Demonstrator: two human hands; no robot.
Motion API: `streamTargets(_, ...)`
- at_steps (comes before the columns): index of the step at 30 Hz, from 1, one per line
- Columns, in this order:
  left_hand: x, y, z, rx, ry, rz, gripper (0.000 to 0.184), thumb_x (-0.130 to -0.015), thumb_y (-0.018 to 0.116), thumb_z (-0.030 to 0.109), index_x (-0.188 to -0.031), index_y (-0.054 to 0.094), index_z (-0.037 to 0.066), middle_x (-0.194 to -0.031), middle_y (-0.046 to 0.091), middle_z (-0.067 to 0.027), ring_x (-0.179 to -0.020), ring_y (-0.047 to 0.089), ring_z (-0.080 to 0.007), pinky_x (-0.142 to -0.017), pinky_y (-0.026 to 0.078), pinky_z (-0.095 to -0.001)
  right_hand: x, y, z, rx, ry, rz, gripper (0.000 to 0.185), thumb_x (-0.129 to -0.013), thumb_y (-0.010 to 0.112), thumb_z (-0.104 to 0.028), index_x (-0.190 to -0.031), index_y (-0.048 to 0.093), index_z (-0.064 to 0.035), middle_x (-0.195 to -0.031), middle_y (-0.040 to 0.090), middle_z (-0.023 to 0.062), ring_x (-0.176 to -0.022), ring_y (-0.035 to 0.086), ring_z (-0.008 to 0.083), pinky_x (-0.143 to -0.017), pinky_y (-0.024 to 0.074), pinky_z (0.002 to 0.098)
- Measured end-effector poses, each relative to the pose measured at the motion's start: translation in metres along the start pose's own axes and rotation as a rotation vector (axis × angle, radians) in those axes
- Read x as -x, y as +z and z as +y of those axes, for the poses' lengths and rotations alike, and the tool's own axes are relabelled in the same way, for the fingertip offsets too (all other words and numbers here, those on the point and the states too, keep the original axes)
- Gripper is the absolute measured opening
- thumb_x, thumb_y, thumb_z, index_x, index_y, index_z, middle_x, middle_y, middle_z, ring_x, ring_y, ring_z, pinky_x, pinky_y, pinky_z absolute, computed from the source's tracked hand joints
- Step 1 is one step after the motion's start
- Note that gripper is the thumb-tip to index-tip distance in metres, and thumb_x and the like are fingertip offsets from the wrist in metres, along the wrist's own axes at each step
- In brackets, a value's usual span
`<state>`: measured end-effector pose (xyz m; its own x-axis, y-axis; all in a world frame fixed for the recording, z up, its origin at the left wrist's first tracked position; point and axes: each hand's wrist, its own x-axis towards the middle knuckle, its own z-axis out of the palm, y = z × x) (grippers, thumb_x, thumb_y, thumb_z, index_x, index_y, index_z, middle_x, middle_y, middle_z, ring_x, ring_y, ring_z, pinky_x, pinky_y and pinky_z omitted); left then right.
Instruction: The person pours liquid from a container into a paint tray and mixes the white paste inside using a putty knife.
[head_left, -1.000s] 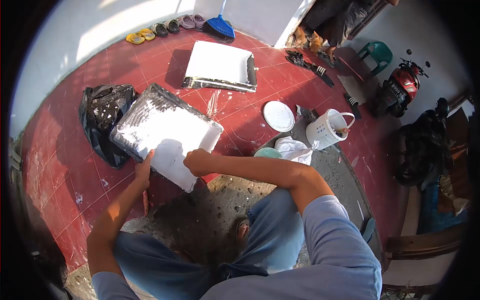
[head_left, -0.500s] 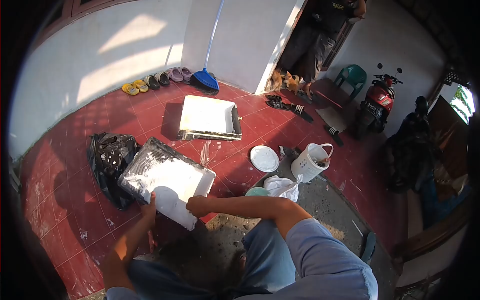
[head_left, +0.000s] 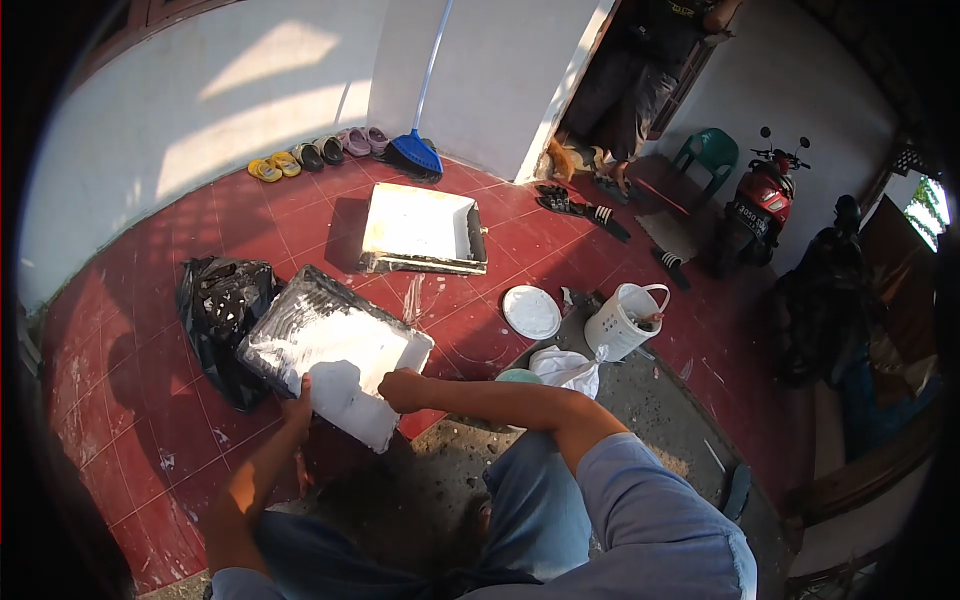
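head view, tray (head_left: 335,350), red tiles (head_left: 130,375), white walls (head_left: 275,115)

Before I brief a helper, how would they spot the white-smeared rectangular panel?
On the red tiled floor lies a crumpled black plastic bag. Right of it is the panel; the left hand holds this one, not the white rectangular tray beyond.

Gripping white-smeared tray (head_left: 325,338) at near edge with left hand (head_left: 298,402), with right hand (head_left: 403,391) fisted at its right side. Just beside black bag (head_left: 226,312).
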<state>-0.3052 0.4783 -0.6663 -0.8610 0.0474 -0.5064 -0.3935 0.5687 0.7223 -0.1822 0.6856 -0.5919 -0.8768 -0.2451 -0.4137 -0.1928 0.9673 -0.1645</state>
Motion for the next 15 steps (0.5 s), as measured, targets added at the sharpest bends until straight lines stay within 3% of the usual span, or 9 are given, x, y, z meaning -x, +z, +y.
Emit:
streamTargets(5,-0.004,0.003,-0.001,0.024,-0.031,0.005,0.096,-0.065,0.053,0.071,-0.111,0.047,-0.014,-0.112,0.051,-0.0262,-0.106,0.050,-0.0334,-0.086,0.040,-0.0374,0.002,0.017,-0.013,-0.089,-0.105,0.135,0.014,-0.065,0.057,-0.009,-0.074,0.063,-0.0005,-0.080,0.062,0.0195,-0.077,0.062,0.0328,-0.066,0.0492,0.0411)
streamTargets(8,-0.006,0.006,-0.009,0.046,0.015,0.012,0.095,-0.066,0.054,0.069,-0.112,0.046,-0.014,-0.113,0.050,-0.0259,-0.107,0.049,-0.0330,-0.087,0.039,-0.0371,0.006,-0.008,-0.007,-0.014,-0.023,-0.041,0.017,-0.069,0.054,-0.011,-0.079,0.061,-0.0007,-0.079,0.061,0.0194,-0.078,0.060,0.0338,-0.069,0.0477,0.0425)
streamTargets(15,-0.017,0.004,-0.014,0.143,-0.049,-0.111,0.093,-0.067,0.056,0.067,-0.117,0.043,-0.011,-0.118,0.048,-0.0230,-0.110,0.047,-0.0302,-0.089,0.038,-0.0362,0.006,0.006,-0.017,-0.072,-0.047,0.048,0.018,-0.069,0.052,-0.010,-0.080,0.061,0.0014,-0.085,0.061,0.0211,-0.081,0.060,0.0340,-0.070,0.0480,0.0416)
